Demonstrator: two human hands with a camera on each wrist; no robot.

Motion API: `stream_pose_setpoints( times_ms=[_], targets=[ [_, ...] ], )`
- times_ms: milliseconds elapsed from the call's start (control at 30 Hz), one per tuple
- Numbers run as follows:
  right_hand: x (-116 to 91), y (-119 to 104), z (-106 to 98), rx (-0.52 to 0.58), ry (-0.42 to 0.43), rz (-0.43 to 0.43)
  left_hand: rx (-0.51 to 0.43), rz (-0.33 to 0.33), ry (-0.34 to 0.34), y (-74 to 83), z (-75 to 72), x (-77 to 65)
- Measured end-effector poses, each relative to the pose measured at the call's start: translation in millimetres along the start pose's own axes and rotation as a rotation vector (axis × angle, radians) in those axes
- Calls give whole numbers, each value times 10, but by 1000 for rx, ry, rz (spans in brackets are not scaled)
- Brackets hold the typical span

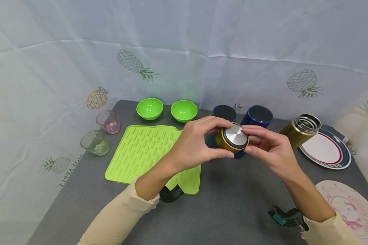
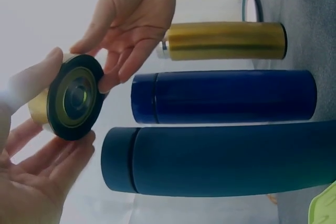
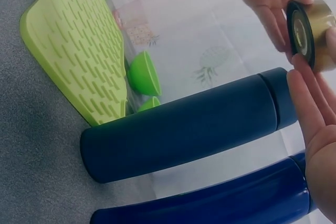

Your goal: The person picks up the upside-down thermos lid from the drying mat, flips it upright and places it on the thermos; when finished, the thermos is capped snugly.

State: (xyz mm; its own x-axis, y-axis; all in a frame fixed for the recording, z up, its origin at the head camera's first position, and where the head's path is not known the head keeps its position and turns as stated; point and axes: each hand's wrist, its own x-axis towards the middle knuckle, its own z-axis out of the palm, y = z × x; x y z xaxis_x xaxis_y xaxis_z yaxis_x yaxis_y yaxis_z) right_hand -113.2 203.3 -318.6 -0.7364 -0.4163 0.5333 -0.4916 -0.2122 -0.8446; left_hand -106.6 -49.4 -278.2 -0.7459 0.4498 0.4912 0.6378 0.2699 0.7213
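Note:
A gold flask lid (image 1: 235, 136) with a silver top is held in the air between both hands. My left hand (image 1: 196, 144) grips it from the left, thumb below and fingers above. On the other side, the fingertips and thumb of my right hand (image 1: 271, 146) pinch its rim. In the left wrist view the lid's dark-ringed underside (image 2: 76, 99) shows. The gold flask (image 1: 295, 134) stands uncapped to the right, its steel neck bare. Behind the hands stand a dark teal flask (image 2: 220, 158) and a blue flask (image 2: 226, 97), both with lids on.
A green drying mat (image 1: 144, 149) lies left of centre, two green bowls (image 1: 150, 109) behind it. Pink (image 1: 110, 124) and green glasses (image 1: 96, 144) stand at the left. A rimmed plate (image 1: 325, 149) and a pink patterned round mat (image 1: 349, 207) lie at the right. A curtain hangs behind.

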Motion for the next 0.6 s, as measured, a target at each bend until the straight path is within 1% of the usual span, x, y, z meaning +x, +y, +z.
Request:
stream_pose_setpoints(
  times_ms=[100, 200, 300, 467, 600],
  targets=[
    [-4, -6, -8, -3, 12, -8, 21, 5, 1, 8, -7, 6],
    [-6, -15, -19, -12, 22, -16, 41, 6, -17, 11, -15, 10],
    [-12, -29, -37, -27, 35, -24, 40, 14, -39, 7, -18, 16],
    [-17, -59, -65, -52, 47, -19, 31, 25, -43, 4, -13, 28],
    [-17, -85, -89, -65, 55, -26, 56, 37, -55, 22, 6, 67]
  ],
)
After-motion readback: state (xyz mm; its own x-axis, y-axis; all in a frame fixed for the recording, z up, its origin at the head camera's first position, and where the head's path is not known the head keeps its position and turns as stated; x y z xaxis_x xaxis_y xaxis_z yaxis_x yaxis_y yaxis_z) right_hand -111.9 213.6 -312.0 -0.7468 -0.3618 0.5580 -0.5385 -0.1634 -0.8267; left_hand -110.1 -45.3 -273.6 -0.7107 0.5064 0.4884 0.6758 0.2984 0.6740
